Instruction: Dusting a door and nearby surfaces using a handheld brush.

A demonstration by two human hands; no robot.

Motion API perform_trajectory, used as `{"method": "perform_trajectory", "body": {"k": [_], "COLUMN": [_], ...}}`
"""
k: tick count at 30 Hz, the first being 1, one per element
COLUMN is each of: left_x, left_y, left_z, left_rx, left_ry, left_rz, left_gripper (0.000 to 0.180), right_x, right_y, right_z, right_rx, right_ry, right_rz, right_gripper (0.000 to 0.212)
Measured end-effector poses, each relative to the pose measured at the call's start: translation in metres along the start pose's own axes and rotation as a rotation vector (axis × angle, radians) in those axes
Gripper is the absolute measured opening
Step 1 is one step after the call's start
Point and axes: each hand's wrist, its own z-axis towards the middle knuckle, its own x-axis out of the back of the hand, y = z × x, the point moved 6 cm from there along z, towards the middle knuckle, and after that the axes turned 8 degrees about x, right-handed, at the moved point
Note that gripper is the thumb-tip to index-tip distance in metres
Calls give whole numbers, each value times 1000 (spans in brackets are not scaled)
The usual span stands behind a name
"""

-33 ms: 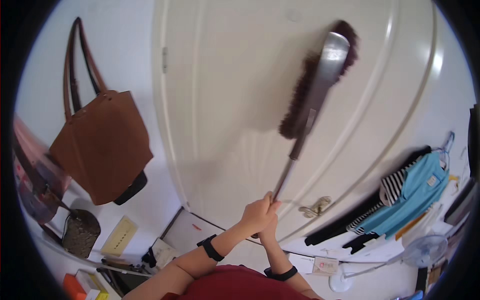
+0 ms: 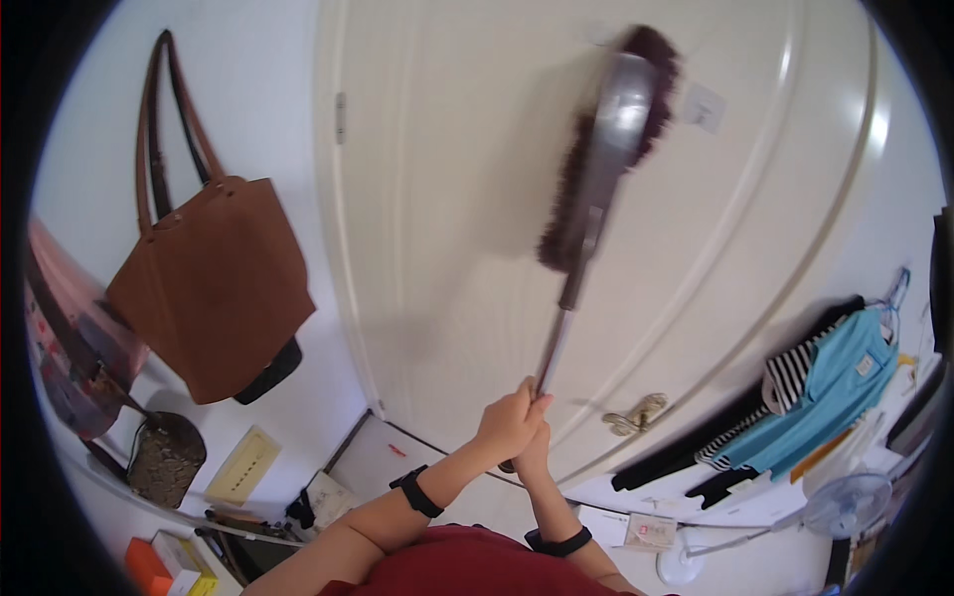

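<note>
A long-handled duster (image 2: pixel 621 109) with dark maroon bristles and a grey back is raised against the cream door (image 2: pixel 447 199), its head tilted to the upper right. Whether the bristles touch the door I cannot tell. My left hand (image 2: pixel 508 425) is wrapped round the silvery handle (image 2: pixel 553 348). Just below it, my right hand (image 2: pixel 535 453) is closed on the same handle, near its lower end. A small pale square plate (image 2: pixel 704 107) shows on the door just right of the bristles.
A brown tote bag (image 2: pixel 214 283) hangs on the left wall, with a patterned pouch (image 2: pixel 166 459) below. An ornate door handle (image 2: pixel 634 414) sticks out at the right. Beyond it hang a blue shirt (image 2: pixel 830 397) and other clothes, above a standing fan (image 2: pixel 847 505).
The duster's head has swung left and slightly up across the door, uncovering the pale square plate. Both hands keep their hold. The surroundings have shifted slightly to the right in view.
</note>
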Motion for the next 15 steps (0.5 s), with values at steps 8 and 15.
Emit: {"method": "perform_trajectory", "body": {"k": [8, 15], "left_x": [66, 38], "left_y": [-128, -65], "left_z": [12, 13], "left_rx": [265, 167], "left_ry": [225, 59], "left_rz": [-813, -792], "left_gripper": [36, 25], "right_x": [-91, -46], "right_y": [-43, -23], "right_z": [24, 15], "right_rx": [-106, -176], "right_ry": [-404, -258], "right_rz": [185, 144], "right_gripper": [26, 30]}}
